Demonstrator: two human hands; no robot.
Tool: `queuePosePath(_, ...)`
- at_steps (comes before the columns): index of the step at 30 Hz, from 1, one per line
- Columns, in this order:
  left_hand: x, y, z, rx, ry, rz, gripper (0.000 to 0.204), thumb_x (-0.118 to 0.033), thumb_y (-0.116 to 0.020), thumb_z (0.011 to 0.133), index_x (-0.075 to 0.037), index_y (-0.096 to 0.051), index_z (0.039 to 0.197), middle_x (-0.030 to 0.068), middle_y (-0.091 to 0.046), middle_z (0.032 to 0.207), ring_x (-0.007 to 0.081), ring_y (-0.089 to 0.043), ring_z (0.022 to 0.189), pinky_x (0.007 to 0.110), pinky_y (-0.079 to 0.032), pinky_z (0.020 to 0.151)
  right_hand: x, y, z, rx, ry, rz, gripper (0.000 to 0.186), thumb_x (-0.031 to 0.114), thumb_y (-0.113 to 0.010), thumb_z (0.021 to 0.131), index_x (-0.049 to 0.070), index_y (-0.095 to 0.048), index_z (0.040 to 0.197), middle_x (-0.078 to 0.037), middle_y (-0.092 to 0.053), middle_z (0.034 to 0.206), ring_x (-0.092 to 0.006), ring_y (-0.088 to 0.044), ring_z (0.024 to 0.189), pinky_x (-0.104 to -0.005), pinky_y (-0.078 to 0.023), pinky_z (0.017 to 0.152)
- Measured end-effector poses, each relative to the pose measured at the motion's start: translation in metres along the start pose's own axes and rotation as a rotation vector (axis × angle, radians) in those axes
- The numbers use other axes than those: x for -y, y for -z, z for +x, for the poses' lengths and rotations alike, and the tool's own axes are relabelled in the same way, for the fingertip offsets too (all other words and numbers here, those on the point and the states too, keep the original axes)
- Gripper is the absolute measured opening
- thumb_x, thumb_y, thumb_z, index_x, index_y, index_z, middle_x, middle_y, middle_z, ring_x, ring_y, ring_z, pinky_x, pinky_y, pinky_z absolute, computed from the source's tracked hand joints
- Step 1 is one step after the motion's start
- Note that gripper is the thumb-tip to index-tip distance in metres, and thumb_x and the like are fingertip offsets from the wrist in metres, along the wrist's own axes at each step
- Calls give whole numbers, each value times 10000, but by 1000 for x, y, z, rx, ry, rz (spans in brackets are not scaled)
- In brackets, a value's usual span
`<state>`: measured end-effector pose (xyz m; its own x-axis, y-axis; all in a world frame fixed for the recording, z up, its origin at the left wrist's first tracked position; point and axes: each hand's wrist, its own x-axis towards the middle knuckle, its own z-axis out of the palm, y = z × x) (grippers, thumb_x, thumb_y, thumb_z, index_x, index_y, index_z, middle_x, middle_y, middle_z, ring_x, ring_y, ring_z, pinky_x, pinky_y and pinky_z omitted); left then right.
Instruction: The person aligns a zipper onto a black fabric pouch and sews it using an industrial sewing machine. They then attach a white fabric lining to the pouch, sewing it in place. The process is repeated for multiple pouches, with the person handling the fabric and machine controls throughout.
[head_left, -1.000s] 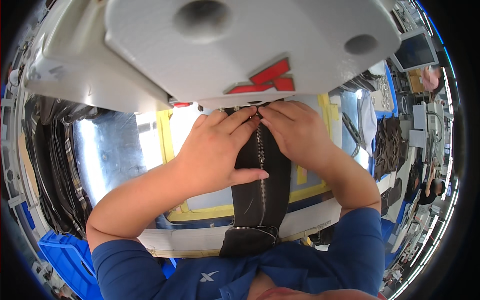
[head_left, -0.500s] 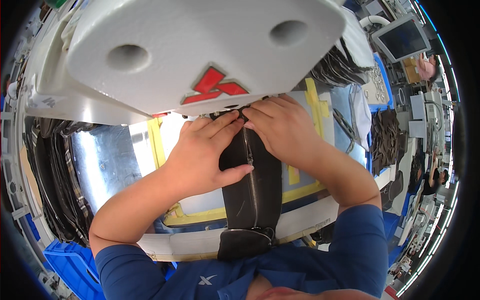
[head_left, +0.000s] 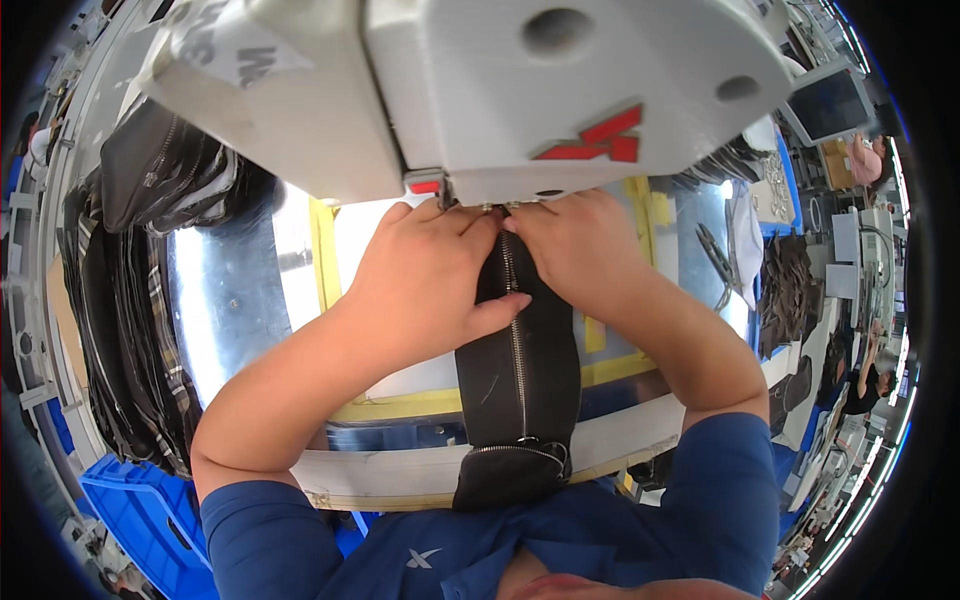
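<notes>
A long black fabric piece (head_left: pixel 485 395) with a silver metal zipper (head_left: pixel 519 365) along its middle runs from the machine toward my body. My left hand (head_left: pixel 425 265) lies on its left side, fingers stretched forward and thumb out across the zipper. On the other side my right hand (head_left: pixel 585 250) rests flat, its thumb and fingers close to the zipper line. Both hands' fingertips reach the edge of the grey sewing machine head (head_left: pixel 450 100), which partly hides them and covers the needle area. At the near end of the fabric, a curved zipper (head_left: pixel 510 450) crosses a black flap.
Yellow tape (head_left: pixel 400 405) marks the shiny work surface. Black garments or bags (head_left: pixel 130 330) are stacked at left, above a blue crate (head_left: pixel 150 520). Scissors-like tongs (head_left: pixel 716 262) lie at right, near dark fabric strips (head_left: pixel 785 290). A screen (head_left: pixel 828 100) stands behind.
The machine head appears farther right and higher as my view shifts, showing more black pieces at left. Both hands sit slightly farther forward; my left thumb has moved up along the zipper.
</notes>
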<state>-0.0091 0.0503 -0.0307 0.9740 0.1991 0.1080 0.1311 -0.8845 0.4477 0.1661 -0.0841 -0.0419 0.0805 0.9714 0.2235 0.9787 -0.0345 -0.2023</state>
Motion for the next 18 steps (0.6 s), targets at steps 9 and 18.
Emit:
queuePosePath(9, 3, 0, 2, 5, 1, -44, 725, -462, -889, 759, 14, -734, 1284, 164, -775, 1104, 351, -714, 1079, 459, -543, 953, 2, 2, -2, 38, -27, -51, 228, 119, -669, 891, 49, -768, 1085, -110, -759, 1037, -315, -737, 955, -441, -590, 822)
queuePosePath(18, 1, -5, -1, -83, -72, 48, 671, -506, -849, 807, 19, -737, 1209, 124, -757, 1063, 279, -713, 1005, 405, -515, 875, 2, 2, -4, 0, 33, -30, 224, 120, -669, 867, 48, -766, 1056, -95, -747, 1002, -290, -740, 952, -406, -595, 825)
